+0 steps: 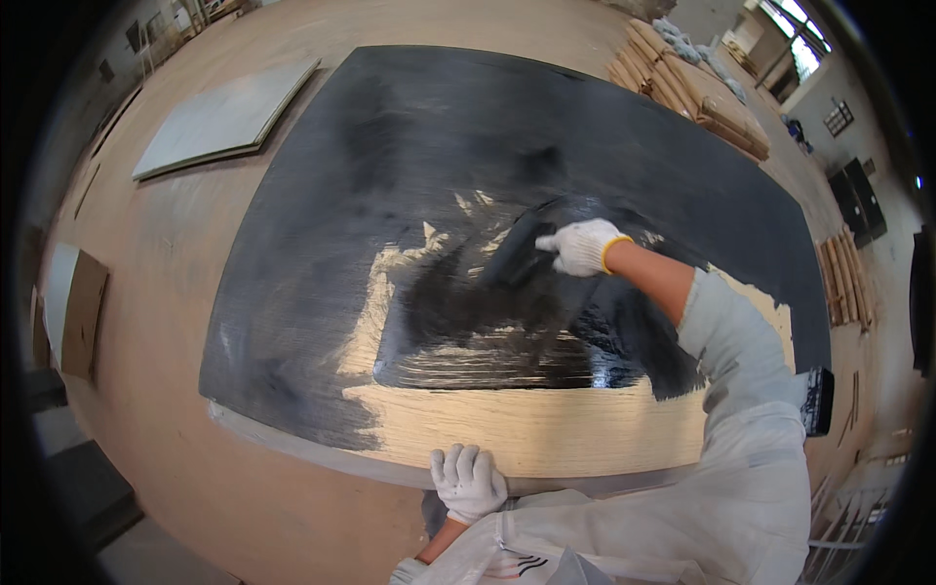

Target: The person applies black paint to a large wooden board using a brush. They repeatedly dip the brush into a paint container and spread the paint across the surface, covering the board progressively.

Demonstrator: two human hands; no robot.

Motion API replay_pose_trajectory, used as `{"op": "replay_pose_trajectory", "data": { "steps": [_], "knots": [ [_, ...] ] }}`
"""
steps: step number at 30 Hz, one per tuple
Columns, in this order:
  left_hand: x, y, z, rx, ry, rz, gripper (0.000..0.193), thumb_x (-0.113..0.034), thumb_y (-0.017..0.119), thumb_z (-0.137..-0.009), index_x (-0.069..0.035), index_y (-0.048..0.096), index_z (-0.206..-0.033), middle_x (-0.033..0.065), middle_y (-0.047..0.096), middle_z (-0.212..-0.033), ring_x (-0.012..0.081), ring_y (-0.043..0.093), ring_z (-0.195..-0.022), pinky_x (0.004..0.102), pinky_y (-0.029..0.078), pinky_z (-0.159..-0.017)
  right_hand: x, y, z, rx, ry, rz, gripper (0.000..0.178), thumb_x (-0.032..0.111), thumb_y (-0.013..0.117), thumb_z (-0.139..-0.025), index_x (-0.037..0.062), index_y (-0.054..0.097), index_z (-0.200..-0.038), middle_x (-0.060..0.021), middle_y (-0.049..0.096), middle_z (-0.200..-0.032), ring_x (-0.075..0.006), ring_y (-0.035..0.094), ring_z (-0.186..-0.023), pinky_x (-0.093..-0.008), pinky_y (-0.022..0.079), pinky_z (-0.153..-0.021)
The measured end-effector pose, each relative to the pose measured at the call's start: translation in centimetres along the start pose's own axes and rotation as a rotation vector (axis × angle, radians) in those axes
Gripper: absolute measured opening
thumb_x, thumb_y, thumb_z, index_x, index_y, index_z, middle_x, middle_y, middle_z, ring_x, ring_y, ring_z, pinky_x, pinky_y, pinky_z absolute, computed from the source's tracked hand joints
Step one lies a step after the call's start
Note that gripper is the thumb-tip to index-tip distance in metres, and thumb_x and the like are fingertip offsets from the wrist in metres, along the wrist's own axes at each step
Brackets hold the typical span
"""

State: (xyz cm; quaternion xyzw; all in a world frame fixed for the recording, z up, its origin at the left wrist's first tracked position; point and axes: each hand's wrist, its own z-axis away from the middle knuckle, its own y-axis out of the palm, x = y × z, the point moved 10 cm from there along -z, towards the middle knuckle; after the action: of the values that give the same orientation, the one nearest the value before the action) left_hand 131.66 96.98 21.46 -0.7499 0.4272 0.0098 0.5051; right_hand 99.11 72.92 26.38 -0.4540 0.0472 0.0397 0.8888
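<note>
A large wooden board [546,429] lies in front of me, mostly coated in black paint [322,195]. Pale bare grain shows along its near edge and in streaks at the middle. My right hand [582,247], in a white knitted glove with a yellow cuff, is closed over the middle of the board. Its fingers press on a dark, long, flat tool [514,252], smeared black; its exact kind is hard to make out against the wet paint. My left hand [469,483], also gloved, rests its outstretched fingers on the board's near edge.
A black-smeared container [819,402] stands by the board's right edge. Flat grey panels [229,112] lie on the floor to the far left, and a boxy panel stack [76,310] stands nearer. Wrapped brown bundles [692,93] lie at the far right.
</note>
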Motion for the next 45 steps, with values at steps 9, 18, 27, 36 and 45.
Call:
{"op": "replay_pose_trajectory", "data": {
  "steps": [9,18,27,36,45],
  "knots": [
    [-0.3,0.0,0.4,-0.06,0.003,-0.001,0.025,-0.011,0.068,-0.068,-0.01,0.066,-0.093,0.0089,0.063,-0.104,0.0332,0.062,-0.101,0.0556,0.044,-0.089,0.3,-0.2,1.1,0.029,0.07,-0.011,0.059,0.024,0.057,-0.098,0.0272,0.058,-0.157,-0.0135,0.072,-0.142,-0.0335,0.07,-0.13,-0.0469,0.057,-0.105],
    [0.7,0.3,1.2,0.017,-0.065,0.025,0.024,-0.012,0.071,-0.071,-0.014,0.067,-0.095,0.0061,0.066,-0.109,0.0307,0.063,-0.109,0.0579,0.045,-0.101,0.7,-1.1,1.3,0.037,0.113,0.041,0.058,0.022,0.053,-0.099,0.0238,0.058,-0.157,-0.0142,0.073,-0.139,-0.0335,0.072,-0.126,-0.0471,0.06,-0.101],
    [0.6,0.0,0.8,-0.001,-0.026,0.032,0.026,-0.012,0.072,-0.07,-0.012,0.067,-0.097,0.0071,0.064,-0.109,0.0305,0.064,-0.105,0.0557,0.046,-0.093,-2.6,-0.3,-0.5,-0.008,0.185,0.043,0.055,0.028,0.056,-0.1,0.0205,0.059,-0.155,-0.0177,0.074,-0.135,-0.0367,0.071,-0.125,-0.0482,0.056,-0.105],
    [0.8,-0.2,0.8,0.02,-0.046,0.015,0.024,-0.016,0.07,-0.072,-0.012,0.067,-0.095,0.0072,0.065,-0.106,0.031,0.063,-0.106,0.0561,0.044,-0.099,3.0,-5.1,-4.8,0.0,0.069,0.034,0.055,0.027,0.056,-0.101,0.0213,0.058,-0.156,-0.0155,0.071,-0.143,-0.0364,0.069,-0.129,-0.0493,0.056,-0.105],
    [0.3,-0.2,1.3,-0.009,-0.026,0.025,0.024,-0.016,0.07,-0.072,-0.012,0.068,-0.095,0.0082,0.065,-0.108,0.0315,0.063,-0.107,0.0566,0.044,-0.1,4.1,-6.5,-7.9,-0.007,0.025,0.012,0.059,0.022,0.055,-0.099,0.0244,0.057,-0.158,-0.0141,0.071,-0.143,-0.036,0.071,-0.127,-0.0478,0.059,-0.103]
  ]
}}
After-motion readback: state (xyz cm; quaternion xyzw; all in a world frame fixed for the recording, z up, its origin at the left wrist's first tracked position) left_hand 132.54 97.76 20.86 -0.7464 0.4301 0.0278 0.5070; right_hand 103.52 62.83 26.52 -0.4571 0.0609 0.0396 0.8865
